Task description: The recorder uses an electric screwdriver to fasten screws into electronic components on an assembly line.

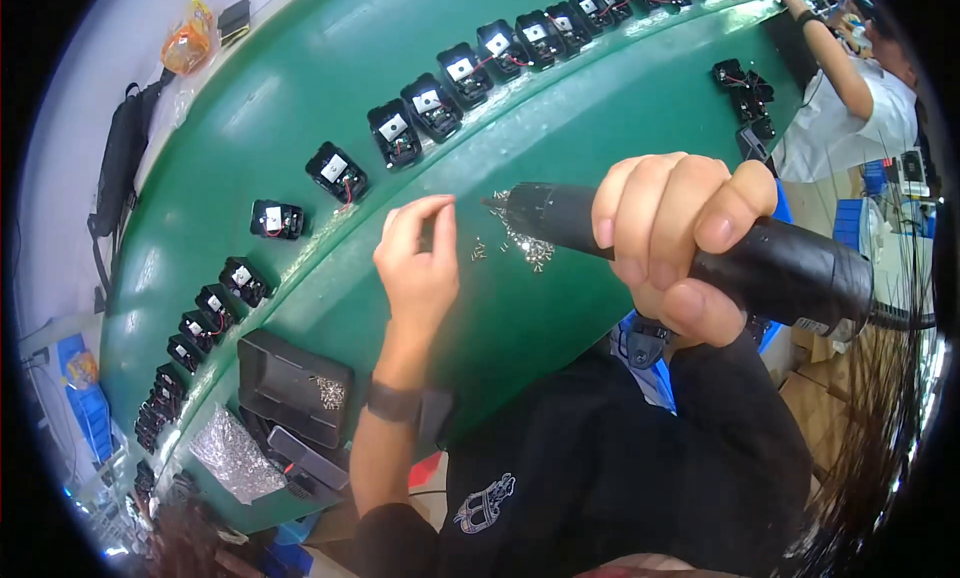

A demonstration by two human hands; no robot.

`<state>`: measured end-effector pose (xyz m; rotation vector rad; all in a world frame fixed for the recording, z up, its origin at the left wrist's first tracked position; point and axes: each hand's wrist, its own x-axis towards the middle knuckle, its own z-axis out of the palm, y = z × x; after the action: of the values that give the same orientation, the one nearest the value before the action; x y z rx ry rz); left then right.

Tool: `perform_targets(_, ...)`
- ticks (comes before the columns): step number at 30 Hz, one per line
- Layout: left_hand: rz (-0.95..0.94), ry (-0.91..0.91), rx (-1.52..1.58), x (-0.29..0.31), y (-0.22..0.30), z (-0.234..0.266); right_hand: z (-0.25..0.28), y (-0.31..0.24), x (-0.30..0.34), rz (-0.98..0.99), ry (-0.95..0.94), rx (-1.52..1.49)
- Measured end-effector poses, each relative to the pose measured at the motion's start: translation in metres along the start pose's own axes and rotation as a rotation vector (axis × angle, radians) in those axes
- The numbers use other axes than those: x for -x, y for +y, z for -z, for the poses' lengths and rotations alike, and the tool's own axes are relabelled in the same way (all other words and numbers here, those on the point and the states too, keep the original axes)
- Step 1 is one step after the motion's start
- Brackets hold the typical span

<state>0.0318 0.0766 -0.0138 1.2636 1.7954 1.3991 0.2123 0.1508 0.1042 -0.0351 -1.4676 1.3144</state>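
Note:
My right hand (680, 228) is wrapped round a black electric screwdriver (560, 216), raised over the green work surface with its tip to the left. My left hand (418, 253) is up beside that tip, thumb and forefinger pinched together and apart from it. Anything between those fingertips is too small to make out. Beneath the screwdriver's front end lies a loose pile of small silver screws (530, 246), partly hidden by the tool. A smaller cluster of screws (478, 250) sits just left of the pile.
Several black housings (395, 133) with white labels and red wires line the raised strip. A black plastic box (295, 388) holds screws, beside a clear bag of screws (235, 453). More black parts (745, 93) lie near a co-worker's arm (835, 63).

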Motion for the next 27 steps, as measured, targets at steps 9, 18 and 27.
perform_targets(9,0.466,-0.049,1.196,0.008,0.028,0.002,-0.007,0.010,-0.005,0.035,0.037,-0.142)
perform_targets(18,0.574,-0.117,1.250,-0.002,0.032,0.005,-0.001,0.020,-0.015,-0.002,-0.061,-0.259)
perform_targets(27,0.446,-0.342,0.764,-0.034,0.016,0.029,-0.011,0.073,-0.042,0.065,0.002,-0.181)
